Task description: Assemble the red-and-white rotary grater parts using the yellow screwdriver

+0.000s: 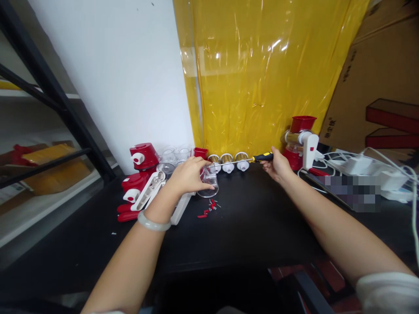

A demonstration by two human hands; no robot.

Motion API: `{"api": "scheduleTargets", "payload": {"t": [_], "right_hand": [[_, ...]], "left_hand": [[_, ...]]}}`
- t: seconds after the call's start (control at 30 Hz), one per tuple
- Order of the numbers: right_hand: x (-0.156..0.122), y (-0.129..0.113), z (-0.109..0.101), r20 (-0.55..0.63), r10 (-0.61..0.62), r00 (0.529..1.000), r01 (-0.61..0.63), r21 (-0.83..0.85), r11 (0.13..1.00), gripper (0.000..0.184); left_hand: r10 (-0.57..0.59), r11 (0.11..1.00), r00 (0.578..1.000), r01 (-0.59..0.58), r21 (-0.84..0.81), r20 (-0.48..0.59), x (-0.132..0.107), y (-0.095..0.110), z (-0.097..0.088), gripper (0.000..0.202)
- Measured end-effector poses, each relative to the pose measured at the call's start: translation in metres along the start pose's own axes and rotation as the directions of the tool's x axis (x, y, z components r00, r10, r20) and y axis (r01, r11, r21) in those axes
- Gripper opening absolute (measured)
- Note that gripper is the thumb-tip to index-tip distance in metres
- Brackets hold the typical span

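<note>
My left hand [191, 174] grips a clear plastic housing [209, 179] by its side, with the wide round rim low over the black table. In my right hand [277, 165] is a screwdriver [262, 157] with a black and yellow handle, held level. Its long shaft points left and reaches the upper part of the clear housing; the exact contact at the tip is too small to make out. Small red parts and screws [211, 208] lie on the table just in front of the housing. Three grater drums [227, 162] stand in a row behind the screwdriver shaft.
Red bases [144, 156], white crank arms [149, 192] and clear cups [168, 155] crowd the left. An assembled red and white rotary grater [299, 141] stands at the right, near a phone [347, 192], cables and white chargers [360, 165]. A yellow plastic curtain [262, 78] hangs behind.
</note>
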State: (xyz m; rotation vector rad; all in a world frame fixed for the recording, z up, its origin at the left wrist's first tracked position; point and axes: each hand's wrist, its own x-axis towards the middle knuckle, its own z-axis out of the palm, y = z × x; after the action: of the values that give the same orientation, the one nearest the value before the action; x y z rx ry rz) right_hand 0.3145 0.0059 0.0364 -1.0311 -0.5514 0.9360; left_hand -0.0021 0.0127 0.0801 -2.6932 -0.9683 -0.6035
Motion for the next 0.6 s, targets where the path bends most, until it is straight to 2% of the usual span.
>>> {"api": "scheduleTargets", "payload": {"t": [0.1,0.3,0.6], "right_hand": [[0.002,0.0,-0.003,0.046,0.103,0.994,-0.102,-0.035,0.994,0.034],[0.008,0.004,-0.006,0.037,0.078,0.996,-0.079,0.019,0.997,0.013],[0.022,0.026,-0.016,0.048,0.078,0.996,-0.07,-0.14,0.988,0.021]], "left_hand": [[-0.003,1.0,1.0,0.003,-0.001,0.004,0.0,-0.001,0.002,0.072],[0.003,1.0,1.0,-0.003,-0.022,0.005,-0.001,-0.002,0.006,0.071],[0.008,1.0,1.0,-0.008,-0.017,0.002,-0.001,-0.005,0.009,0.072]]}}
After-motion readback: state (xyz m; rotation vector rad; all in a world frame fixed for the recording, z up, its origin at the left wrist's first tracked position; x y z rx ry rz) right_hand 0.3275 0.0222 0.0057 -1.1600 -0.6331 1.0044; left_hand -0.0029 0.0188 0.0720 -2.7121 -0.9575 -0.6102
